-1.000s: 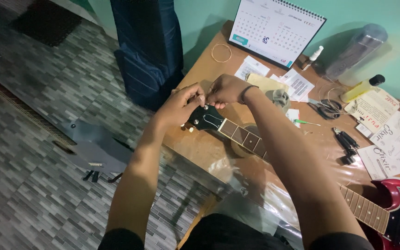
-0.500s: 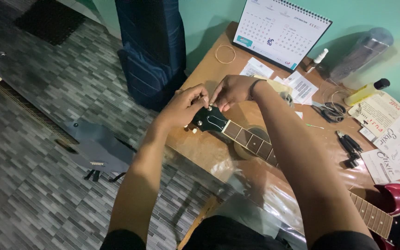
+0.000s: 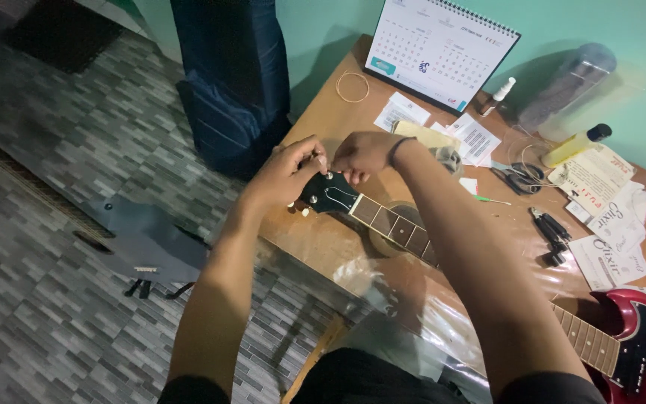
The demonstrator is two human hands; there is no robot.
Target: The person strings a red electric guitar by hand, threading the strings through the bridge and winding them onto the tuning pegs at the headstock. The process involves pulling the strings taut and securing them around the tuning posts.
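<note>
Fingers (image 3: 317, 158) pinching at black guitar headstock (image 3: 328, 193), cream tuner pegs (image 3: 305, 212)

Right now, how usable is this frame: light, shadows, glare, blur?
Head view: dim and uneven; the calendar is brightest, the floor dark. The bottle throws a shadow on the wall. Glare on the plastic sheet. Both hands, left and right, at the headstock, are slightly soft.

Bare wooden desk (image 3: 315, 239) is left open below the black headstock (image 3: 329, 193); beyond it, passage is narrowed by a coiled string (image 3: 352, 87), paper slips (image 3: 401, 112) and a standing calendar (image 3: 439, 49), and rightward by pliers (image 3: 551, 236)
</note>
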